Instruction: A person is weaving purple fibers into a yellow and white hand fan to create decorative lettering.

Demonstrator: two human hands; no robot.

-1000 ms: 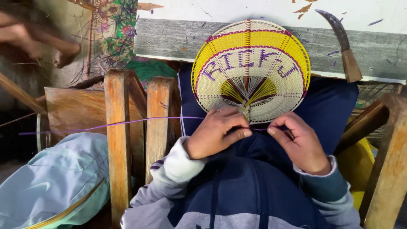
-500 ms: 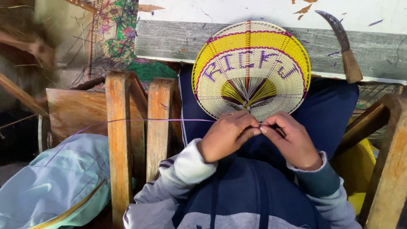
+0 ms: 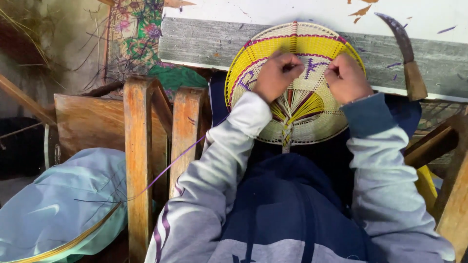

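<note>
Quick look at where things are now: both hands have jumped from the bottom of the round woven fan in cream and yellow with purple stitching (image 3: 297, 92) up to its upper half. Half a second back they were pinched together down at the little braided stem where the ribs fan out; now that stem is uncovered and they sit apart, one either side of the centre line.

The left hand (image 3: 277, 74) is bunched into a loose fist over the purple pattern on the left, fingertips pressed to the weave. It looks like it's pinching something thin, but I can't tell for sure. The right hand (image 3: 347, 77) is curled the same way on the right, also touching the surface, and whether it's actually gripping a strand is too small to make out.

The fan itself still lies on the lap, propped toward the grey weathered wooden plank (image 3: 204, 44), hardly shifted. The long purple strand (image 3: 170, 163) now runs slack and diagonal across the orange-brown wooden chair slats (image 3: 139, 160) instead of stretched level like before, so my guess is the work moved from the base to the patterned band.

The curved rusty blade with a wooden handle (image 3: 407, 53) hasn't budged on the plank, and the pale blue cloth bundle (image 3: 58, 204) sits down left
</note>
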